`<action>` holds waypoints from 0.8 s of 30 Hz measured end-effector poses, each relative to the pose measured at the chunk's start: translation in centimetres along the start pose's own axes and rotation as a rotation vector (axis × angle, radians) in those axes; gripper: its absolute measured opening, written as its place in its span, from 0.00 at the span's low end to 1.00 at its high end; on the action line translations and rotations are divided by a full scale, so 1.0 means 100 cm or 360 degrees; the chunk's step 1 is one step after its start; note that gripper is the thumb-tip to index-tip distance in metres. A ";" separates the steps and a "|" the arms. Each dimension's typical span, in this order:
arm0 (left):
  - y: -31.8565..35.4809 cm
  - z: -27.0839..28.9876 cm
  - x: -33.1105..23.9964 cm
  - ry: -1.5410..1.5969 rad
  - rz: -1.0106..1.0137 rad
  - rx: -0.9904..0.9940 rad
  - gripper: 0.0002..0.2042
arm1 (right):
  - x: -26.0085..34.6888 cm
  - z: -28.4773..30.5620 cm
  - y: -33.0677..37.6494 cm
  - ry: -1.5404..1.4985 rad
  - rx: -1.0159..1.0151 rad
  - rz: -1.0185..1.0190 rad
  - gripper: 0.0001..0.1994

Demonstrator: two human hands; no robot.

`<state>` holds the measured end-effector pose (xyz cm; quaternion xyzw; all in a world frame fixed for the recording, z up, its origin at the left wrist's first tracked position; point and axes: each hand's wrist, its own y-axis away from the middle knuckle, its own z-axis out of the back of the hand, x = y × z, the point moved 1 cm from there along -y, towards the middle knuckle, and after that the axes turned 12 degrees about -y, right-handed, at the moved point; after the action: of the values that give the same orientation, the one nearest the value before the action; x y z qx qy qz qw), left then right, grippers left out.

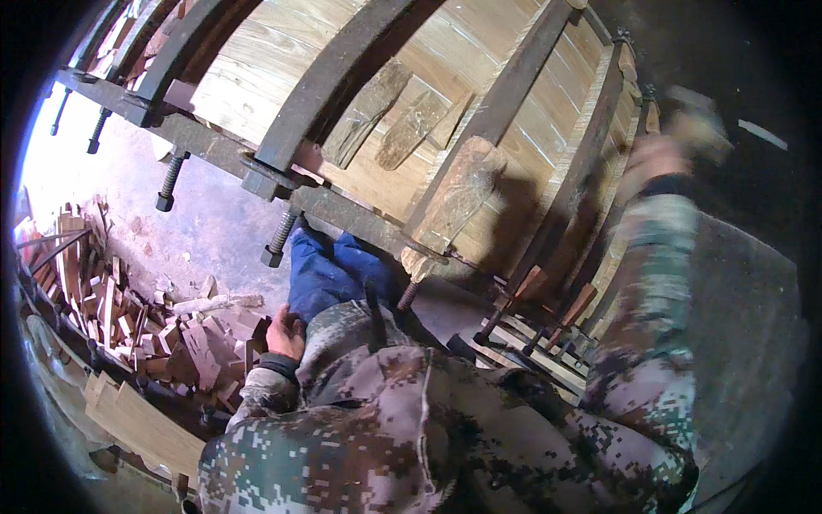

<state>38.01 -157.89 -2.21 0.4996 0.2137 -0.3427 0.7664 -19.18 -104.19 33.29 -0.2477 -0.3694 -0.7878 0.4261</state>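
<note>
The right hand (658, 163) is motion-blurred at the panel's far edge, its fingers seemingly closed round a tan object (700, 135) just beyond them; the blur is too strong to tell how firmly. If that hold is slack, the object could slip free, or a fast pass could catch the knuckles on the dark curved bars (330, 73), the nearest just left of them. The wood panel (548, 128) also lies left of those fingers, and a stray knock could dent it or jar the rough wooden block (467, 193) farther left. The left hand (287, 334), fingers curled beside the blue trousers (318, 270), shows no grip I can tell; away from the block, it could not check a slide
</note>
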 end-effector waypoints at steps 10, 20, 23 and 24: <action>-0.035 0.024 -0.097 -0.0046 -0.0436 -0.0466 0.20 | -0.041 -0.093 0.023 0.0235 0.0187 0.0034 0.14; -0.115 -0.069 -0.352 -0.0054 -0.1217 -0.0515 0.33 | -0.108 -0.100 0.072 0.0781 0.0848 0.0220 0.27; -0.135 -0.125 -0.420 -0.0436 -0.0869 -0.0045 0.48 | -0.078 -0.084 0.050 0.1253 0.0590 0.0826 0.20; -0.139 -0.141 -0.436 -0.0517 -0.0845 -0.0108 0.47 | -0.076 -0.081 0.038 0.1440 0.0644 0.0786 0.18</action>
<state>-1.43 -135.10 12.68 0.3392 0.2228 -0.5987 0.6905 -12.65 -108.25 24.42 0.1229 -0.2245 -0.6056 0.7535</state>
